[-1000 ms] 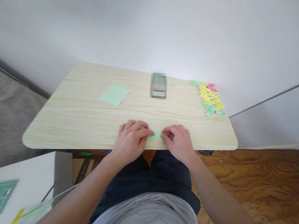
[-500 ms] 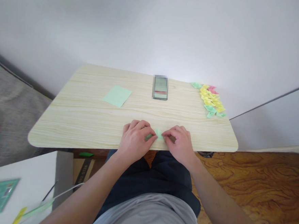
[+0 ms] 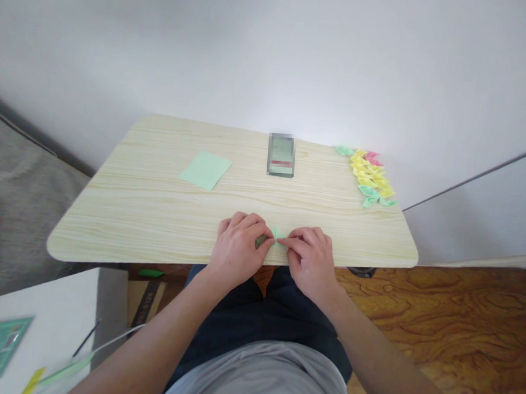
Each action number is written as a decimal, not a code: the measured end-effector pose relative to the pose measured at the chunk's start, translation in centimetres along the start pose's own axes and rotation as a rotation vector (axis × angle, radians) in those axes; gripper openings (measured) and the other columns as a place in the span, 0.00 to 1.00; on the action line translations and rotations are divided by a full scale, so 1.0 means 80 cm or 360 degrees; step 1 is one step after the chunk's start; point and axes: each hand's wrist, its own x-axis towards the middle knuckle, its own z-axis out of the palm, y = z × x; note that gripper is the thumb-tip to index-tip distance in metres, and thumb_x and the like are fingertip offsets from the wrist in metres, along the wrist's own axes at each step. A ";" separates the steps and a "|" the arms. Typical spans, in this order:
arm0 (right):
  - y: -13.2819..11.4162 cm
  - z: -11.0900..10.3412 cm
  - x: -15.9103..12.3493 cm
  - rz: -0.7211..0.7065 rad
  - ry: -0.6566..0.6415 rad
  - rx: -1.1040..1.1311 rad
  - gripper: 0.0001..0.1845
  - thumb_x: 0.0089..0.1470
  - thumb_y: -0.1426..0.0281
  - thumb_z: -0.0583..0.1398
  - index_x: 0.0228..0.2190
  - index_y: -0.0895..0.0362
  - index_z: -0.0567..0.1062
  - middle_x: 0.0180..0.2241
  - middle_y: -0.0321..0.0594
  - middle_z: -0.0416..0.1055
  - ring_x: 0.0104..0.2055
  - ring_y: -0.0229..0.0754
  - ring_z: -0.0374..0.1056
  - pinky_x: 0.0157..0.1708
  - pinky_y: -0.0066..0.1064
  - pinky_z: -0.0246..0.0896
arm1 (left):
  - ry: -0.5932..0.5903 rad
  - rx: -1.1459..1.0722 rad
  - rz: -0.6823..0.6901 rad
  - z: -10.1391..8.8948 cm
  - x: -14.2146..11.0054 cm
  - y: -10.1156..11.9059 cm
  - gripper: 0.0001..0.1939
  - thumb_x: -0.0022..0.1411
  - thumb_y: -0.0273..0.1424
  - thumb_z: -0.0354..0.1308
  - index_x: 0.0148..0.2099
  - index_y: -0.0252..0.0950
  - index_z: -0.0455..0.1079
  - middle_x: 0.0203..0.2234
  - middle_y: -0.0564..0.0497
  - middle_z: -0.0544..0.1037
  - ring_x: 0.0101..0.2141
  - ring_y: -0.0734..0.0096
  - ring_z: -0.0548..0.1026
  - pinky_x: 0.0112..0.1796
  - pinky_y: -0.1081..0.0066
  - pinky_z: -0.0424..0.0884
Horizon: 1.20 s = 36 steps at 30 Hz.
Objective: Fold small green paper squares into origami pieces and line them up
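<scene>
A small folded piece of light green paper (image 3: 281,233) lies near the front edge of the table, between my hands. My left hand (image 3: 240,243) pinches its left side between thumb and fingertips. From the other side, my right hand (image 3: 311,257) reaches in with its index finger stretched out, the tip pressing on the middle of the paper. The thumb of that hand is apart from the index finger, and the other fingers are bent. Part of the paper is hidden by my fingers, so its folds are hard to make out.
A flat green paper square (image 3: 206,170) lies on the pale wooden table (image 3: 154,213). At the back sits a blurred phone-like device (image 3: 281,155). Several folded paper pieces (image 3: 372,174), yellow, green and pink, are grouped at the right. A white box (image 3: 57,303) stands below left.
My right hand has let go of the paper's right side. Its index finger now stretches left onto the paper's middle. My left hand keeps its pinch, nearly unmoved.
</scene>
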 end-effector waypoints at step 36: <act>0.032 0.003 -0.030 -0.0463 -0.0036 0.0220 0.10 0.59 0.72 0.62 0.39 0.45 0.81 0.45 0.34 0.81 0.50 0.46 0.72 0.53 0.46 0.61 | -0.0033 -0.0032 0.0489 -0.017 -0.061 -0.031 0.11 0.65 0.29 0.60 0.48 0.48 0.77 0.50 0.55 0.82 0.52 0.58 0.74 0.56 0.51 0.61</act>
